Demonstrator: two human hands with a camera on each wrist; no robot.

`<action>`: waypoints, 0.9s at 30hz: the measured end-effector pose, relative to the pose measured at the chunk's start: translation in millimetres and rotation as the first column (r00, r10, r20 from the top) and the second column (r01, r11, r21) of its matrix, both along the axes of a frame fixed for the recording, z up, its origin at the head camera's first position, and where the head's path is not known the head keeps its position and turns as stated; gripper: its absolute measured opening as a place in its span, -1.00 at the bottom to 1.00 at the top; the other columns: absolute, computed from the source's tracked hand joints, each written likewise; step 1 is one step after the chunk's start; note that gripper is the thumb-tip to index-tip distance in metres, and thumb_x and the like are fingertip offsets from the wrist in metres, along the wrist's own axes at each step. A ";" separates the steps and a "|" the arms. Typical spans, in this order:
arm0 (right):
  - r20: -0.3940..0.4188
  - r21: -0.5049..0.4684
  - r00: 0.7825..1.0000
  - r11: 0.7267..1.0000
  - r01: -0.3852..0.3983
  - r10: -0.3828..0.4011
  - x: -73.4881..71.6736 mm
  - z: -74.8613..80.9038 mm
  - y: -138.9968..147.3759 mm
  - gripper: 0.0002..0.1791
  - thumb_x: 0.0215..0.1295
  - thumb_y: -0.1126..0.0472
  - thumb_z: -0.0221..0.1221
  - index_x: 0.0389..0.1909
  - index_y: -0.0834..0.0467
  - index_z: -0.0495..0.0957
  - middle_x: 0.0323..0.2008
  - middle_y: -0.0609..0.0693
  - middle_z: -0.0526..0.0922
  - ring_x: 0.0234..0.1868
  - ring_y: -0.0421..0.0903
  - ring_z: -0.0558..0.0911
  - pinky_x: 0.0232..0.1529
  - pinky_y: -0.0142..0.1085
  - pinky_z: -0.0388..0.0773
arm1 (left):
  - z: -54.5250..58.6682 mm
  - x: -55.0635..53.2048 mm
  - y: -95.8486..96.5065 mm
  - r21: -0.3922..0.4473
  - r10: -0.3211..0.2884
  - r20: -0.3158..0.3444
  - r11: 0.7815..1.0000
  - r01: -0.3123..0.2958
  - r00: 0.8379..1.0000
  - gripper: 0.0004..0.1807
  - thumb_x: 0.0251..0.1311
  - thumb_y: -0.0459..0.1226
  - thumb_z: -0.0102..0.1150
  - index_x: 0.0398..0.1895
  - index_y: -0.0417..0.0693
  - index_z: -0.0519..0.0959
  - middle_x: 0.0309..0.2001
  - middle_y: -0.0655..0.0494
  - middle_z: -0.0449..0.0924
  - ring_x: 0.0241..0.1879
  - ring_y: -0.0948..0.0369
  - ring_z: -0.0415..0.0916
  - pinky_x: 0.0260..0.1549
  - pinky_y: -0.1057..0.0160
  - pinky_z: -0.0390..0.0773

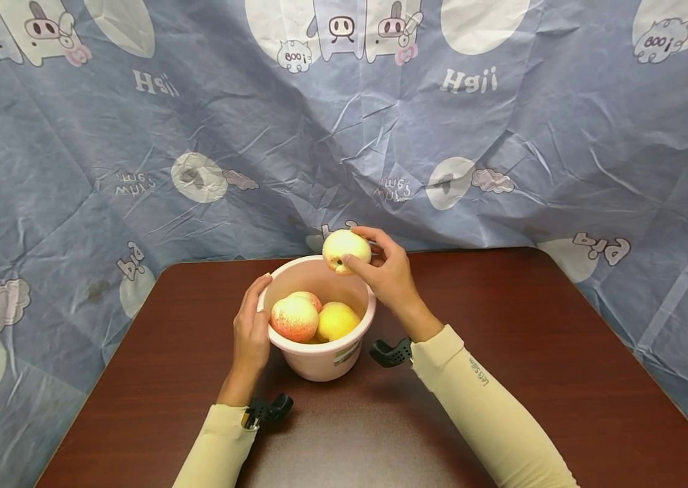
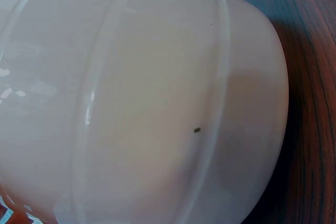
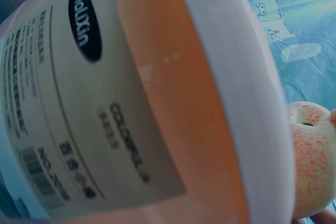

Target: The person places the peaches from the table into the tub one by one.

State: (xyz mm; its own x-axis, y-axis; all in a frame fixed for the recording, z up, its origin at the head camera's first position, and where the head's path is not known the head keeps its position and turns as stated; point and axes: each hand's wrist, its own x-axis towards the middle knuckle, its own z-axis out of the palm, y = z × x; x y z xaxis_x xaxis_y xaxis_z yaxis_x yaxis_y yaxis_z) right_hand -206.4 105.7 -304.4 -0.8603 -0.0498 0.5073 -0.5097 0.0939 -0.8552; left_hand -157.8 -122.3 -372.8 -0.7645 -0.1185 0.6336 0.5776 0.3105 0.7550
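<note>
A pale pink plastic bucket [image 1: 319,362] stands on the table, its side filling the left wrist view. My left hand [image 1: 251,332] holds its rim at the left, fingers along the outside and thumb at the edge. Above the rim at the back right, my right hand [image 1: 389,271] grips a pale yellow apple [image 1: 344,248] between thumb and fingers. Red specks show on that apple [image 3: 313,163] in the right wrist view. Inside the bucket lie a red-and-yellow apple [image 1: 293,318], a yellow fruit [image 1: 337,321] and a reddish fruit [image 1: 313,299] partly hidden behind them.
The dark reddish-brown table [image 1: 490,325] extends on both sides of the bucket. A blue cloth [image 1: 295,135] with cartoon prints hangs behind it. A printed label [image 3: 79,108] is stuck on the bucket's side. Black wrist devices [image 1: 391,353] sit on both wrists.
</note>
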 end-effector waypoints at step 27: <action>-0.024 0.135 0.997 0.988 0.080 -0.078 -5.6 -26.6 -23.8 -0.51 0.02 0.19 0.40 0.05 0.02 0.60 -0.05 -0.03 0.52 -0.11 -0.05 0.57 -0.09 -0.21 0.57 | 1.1 0.7 1.2 -0.003 0.008 0.001 1.000 -0.008 1.000 -0.45 0.07 -0.62 -0.22 0.19 -0.39 0.42 0.22 -0.25 0.42 0.25 -0.16 0.32 0.26 0.28 0.19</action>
